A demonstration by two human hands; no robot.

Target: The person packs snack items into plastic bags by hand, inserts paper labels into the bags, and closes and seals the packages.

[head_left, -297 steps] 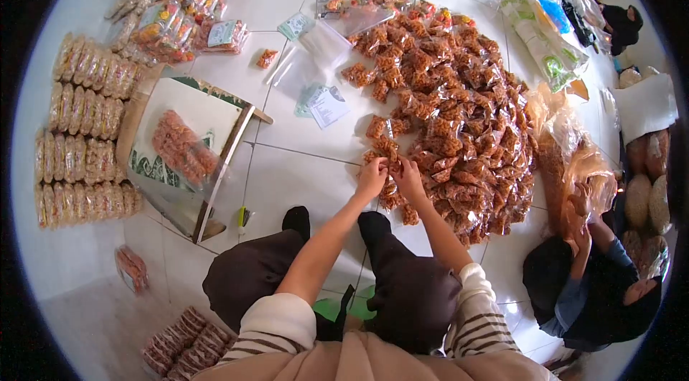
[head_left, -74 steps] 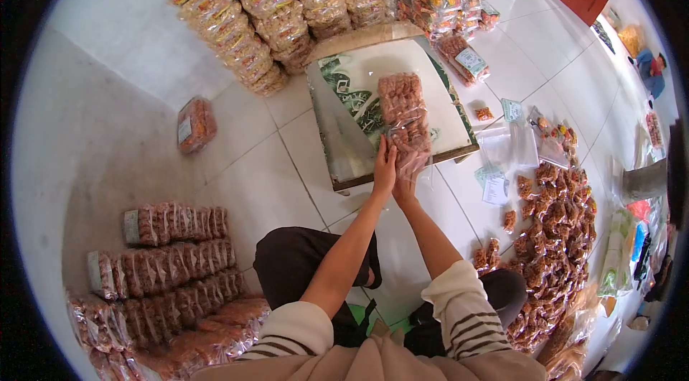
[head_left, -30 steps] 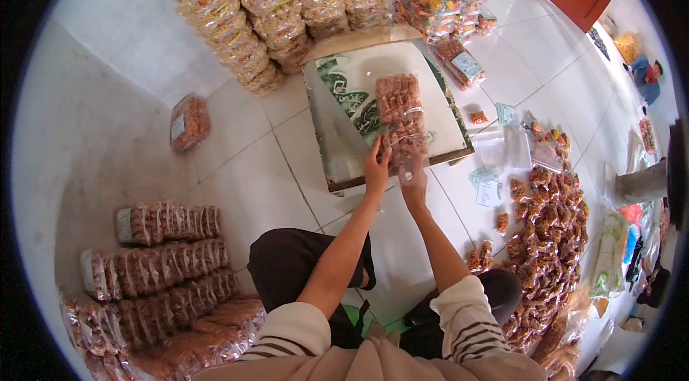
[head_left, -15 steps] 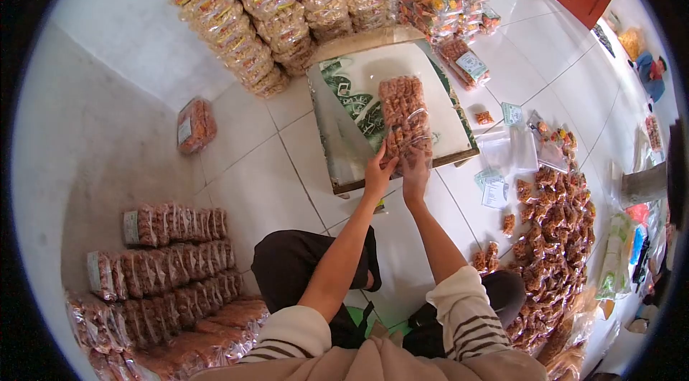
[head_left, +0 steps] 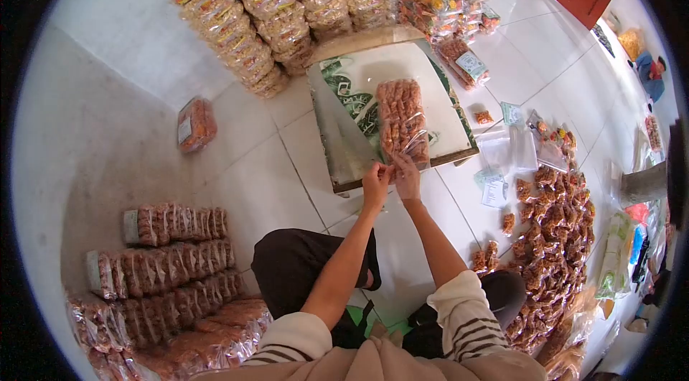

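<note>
A clear bag of reddish-brown snacks (head_left: 403,114) lies on a low table (head_left: 344,174) with a white and green top. At the bag's near end my left hand (head_left: 377,181) is closed, its fingertips pinching the plastic edge. Beside it my right hand (head_left: 407,176) rests on the near end of the bag, its fingers closed on the clear plastic. The two hands nearly touch.
Stacked bags of pale snacks (head_left: 273,7) stand behind the table. Rows of packed brown snacks (head_left: 169,266) are at the lower left. A heap of small packets (head_left: 552,237), empty plastic bags (head_left: 506,150) and labels (head_left: 494,191) lie at the right.
The view has turned left from the packet heap to the table. Since half a second ago, my left hand has drawn back slightly and its fingers have closed at the bag's near edge.
</note>
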